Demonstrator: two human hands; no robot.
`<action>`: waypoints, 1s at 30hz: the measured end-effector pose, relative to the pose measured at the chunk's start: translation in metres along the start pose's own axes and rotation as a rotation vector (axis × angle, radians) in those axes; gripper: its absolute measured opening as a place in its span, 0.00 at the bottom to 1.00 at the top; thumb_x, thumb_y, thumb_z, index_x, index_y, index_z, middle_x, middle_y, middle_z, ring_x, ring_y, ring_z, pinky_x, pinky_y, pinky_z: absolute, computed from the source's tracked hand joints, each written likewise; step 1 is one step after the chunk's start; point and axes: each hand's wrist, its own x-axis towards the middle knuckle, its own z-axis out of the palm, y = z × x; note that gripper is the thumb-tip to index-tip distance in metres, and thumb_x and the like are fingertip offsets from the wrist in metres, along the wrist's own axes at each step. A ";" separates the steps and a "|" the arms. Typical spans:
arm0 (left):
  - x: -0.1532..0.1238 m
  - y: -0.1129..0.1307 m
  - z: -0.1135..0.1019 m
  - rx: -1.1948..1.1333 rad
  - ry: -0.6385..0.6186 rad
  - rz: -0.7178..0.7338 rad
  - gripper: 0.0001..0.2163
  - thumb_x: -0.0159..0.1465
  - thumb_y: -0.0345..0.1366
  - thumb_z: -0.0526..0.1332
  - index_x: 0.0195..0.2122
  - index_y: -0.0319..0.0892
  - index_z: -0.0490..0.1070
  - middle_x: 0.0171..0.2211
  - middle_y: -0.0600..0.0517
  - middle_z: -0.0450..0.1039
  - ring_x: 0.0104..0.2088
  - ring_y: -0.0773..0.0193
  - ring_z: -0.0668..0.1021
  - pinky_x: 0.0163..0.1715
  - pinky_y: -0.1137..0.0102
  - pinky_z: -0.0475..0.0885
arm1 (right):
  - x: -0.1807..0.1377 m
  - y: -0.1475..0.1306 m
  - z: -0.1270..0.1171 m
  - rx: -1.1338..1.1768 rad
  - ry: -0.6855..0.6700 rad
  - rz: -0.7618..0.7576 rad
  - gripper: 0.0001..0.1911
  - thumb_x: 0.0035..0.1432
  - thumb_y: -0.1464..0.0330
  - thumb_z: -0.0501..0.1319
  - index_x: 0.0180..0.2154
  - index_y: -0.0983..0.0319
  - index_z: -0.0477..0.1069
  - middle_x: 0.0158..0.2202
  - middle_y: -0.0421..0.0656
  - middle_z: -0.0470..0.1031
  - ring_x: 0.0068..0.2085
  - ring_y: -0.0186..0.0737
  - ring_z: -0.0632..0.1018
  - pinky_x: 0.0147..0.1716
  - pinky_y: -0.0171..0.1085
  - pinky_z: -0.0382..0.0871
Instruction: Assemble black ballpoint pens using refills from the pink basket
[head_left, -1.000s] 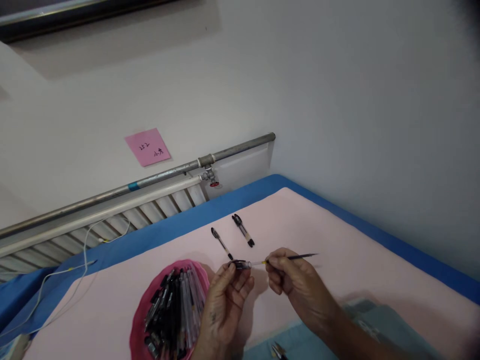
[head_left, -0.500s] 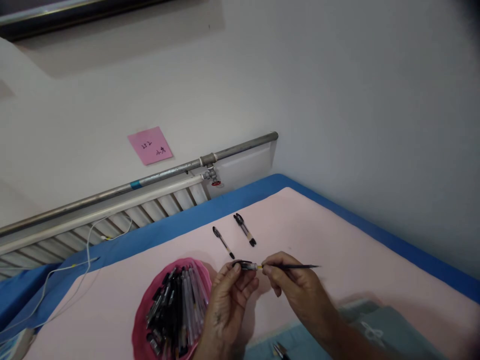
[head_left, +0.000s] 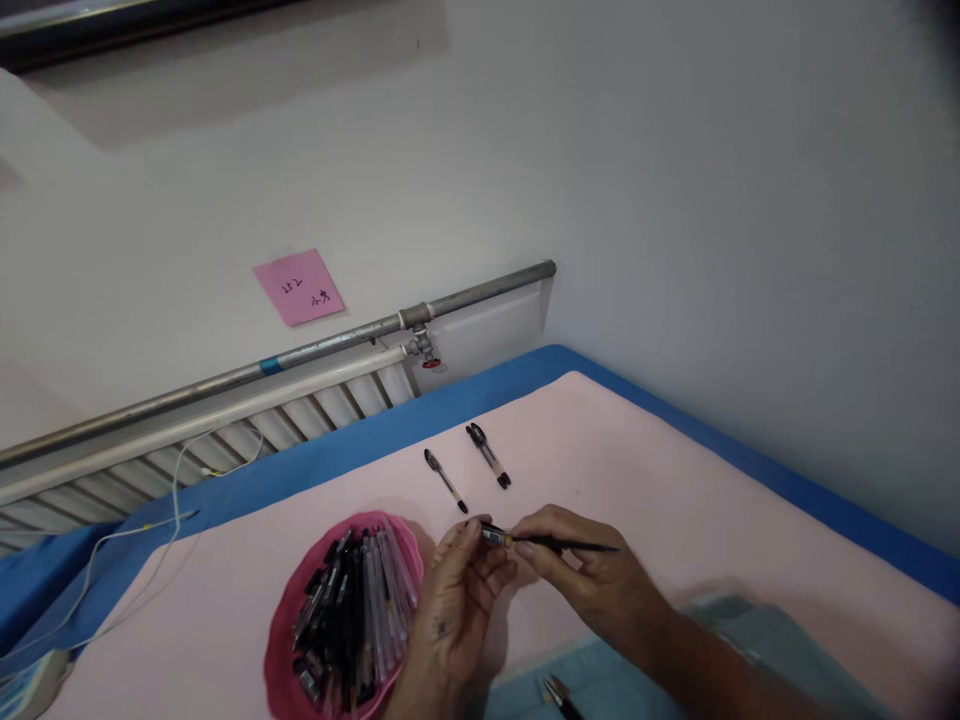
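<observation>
Head view: we pinch a short black-and-clear plastic pen barrel [head_left: 491, 533] in our left hand [head_left: 457, 592]; our right hand [head_left: 592, 585] clamps a thin black ink refill [head_left: 576, 545], its end meeting the barrel just above the pink counter [head_left: 675, 470]; a round pink plastic bowl [head_left: 276, 625] of pens sits beside our left hand; two black pens [head_left: 488, 456] lie beyond.

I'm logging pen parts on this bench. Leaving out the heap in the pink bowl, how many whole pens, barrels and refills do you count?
whole pens, lying on the pink cloth: 2
pen barrel, held in the left hand: 1
refill, held in the right hand: 1
Total: 4
</observation>
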 end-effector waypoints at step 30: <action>-0.003 0.003 0.001 0.293 -0.075 0.070 0.11 0.52 0.39 0.66 0.22 0.36 0.72 0.17 0.52 0.72 0.17 0.70 0.71 0.18 0.74 0.64 | 0.006 -0.001 0.006 0.733 -0.035 0.563 0.06 0.43 0.69 0.60 0.19 0.64 0.67 0.15 0.36 0.66 0.13 0.25 0.60 0.12 0.29 0.51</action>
